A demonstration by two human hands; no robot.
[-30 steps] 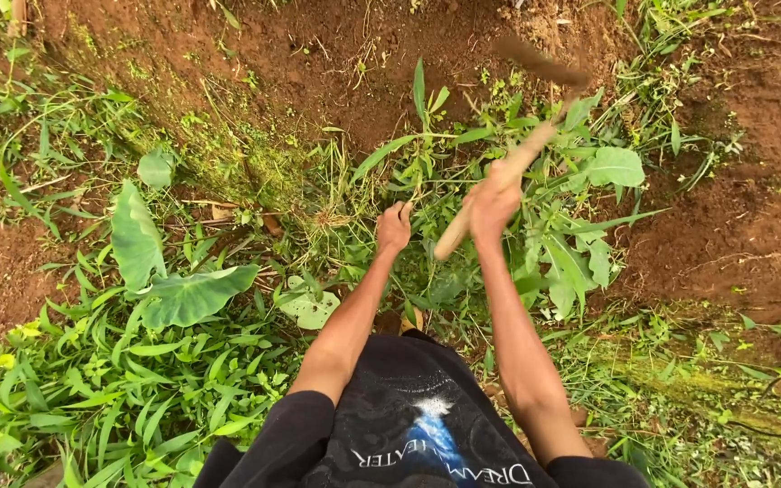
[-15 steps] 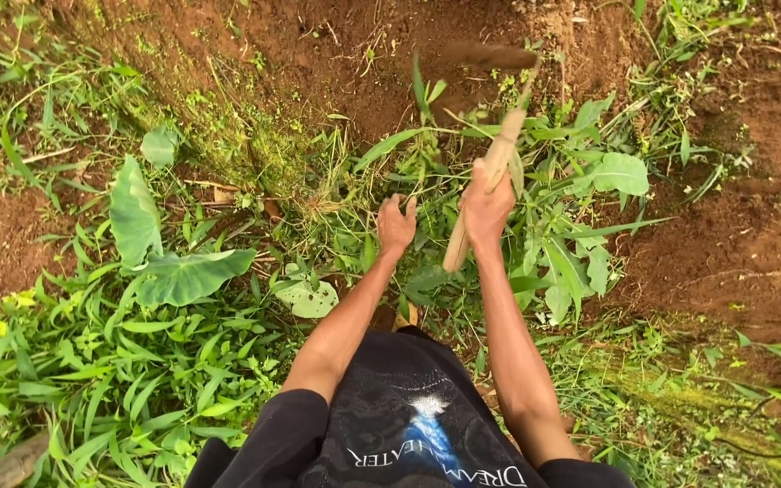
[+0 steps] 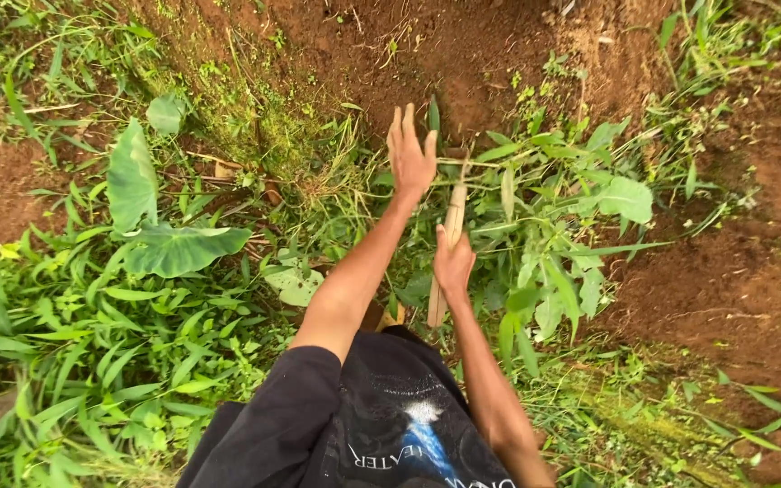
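My right hand grips a pale wooden tool handle that stands nearly upright among green weeds. The far end of the tool is hidden in the leaves near the red-brown soil. My left hand reaches forward above the weeds with its fingers spread and nothing in it, just left of the handle's upper end.
Broad heart-shaped leaves and dense grass fill the left side. Bare red earth lies to the right and ahead. A mossy bank edge runs diagonally at upper left. My dark shirt fills the bottom.
The tool has come down from a raised swing and now stands low in the weeds. My left hand has moved forward and opened its fingers. The right hand has dropped toward my body.
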